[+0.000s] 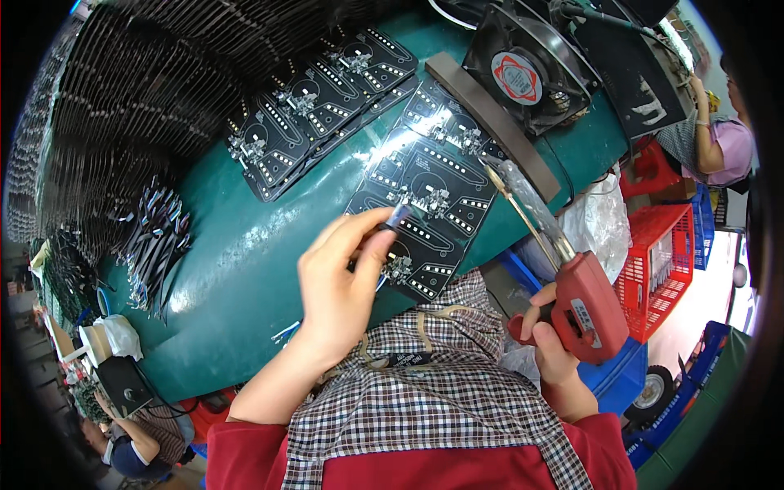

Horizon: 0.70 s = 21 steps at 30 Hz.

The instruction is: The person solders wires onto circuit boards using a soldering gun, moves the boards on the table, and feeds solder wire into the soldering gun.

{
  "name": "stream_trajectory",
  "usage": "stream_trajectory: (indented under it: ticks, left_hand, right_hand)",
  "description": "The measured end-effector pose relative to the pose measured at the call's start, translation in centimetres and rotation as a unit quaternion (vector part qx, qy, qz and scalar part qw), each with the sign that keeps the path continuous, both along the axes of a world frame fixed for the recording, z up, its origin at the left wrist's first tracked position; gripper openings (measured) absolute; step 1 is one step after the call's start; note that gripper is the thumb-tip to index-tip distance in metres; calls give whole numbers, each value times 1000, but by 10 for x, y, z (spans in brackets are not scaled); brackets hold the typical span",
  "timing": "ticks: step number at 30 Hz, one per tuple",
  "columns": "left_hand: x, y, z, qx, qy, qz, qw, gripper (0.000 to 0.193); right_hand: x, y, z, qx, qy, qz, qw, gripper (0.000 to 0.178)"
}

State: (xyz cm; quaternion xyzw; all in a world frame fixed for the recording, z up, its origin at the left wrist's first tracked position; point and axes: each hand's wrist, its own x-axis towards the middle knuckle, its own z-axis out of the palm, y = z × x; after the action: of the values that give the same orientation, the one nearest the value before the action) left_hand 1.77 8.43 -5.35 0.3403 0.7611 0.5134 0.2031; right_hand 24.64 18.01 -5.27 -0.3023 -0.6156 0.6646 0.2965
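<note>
Pinched between thumb and forefinger of the left hand [339, 282] is a small dark component [398, 217], its tip poking out past the fingertips, just above the nearest black circuit board [429, 204]. The right hand [549, 339] is wrapped tight round the grip of a red soldering gun [584, 306], whose long tip reaches up over that board's right edge. More boards [314, 106] lie beyond it on the green table [237, 269]; a fan [523, 69] sits past the board's far right.
</note>
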Motion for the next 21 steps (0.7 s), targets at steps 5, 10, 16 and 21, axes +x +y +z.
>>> stream_trajectory:
  ticks: [5,10,16,21]
  left_hand:
    - [-7,7,-13,-29,342,-138,929,39]
    - [10,13,-28,-51,333,-105,936,34]
    - [7,18,-33,-44,325,-95,940,34]
    - [7,14,-32,-56,334,-93,936,33]
  right_hand:
    - [3,12,-3,-21,-42,-2,999,55]
    - [8,15,-4,-42,-68,59,995,52]
    - [8,21,-4,-117,-85,99,985,42]
    - [14,16,-11,-129,-93,100,982,59]
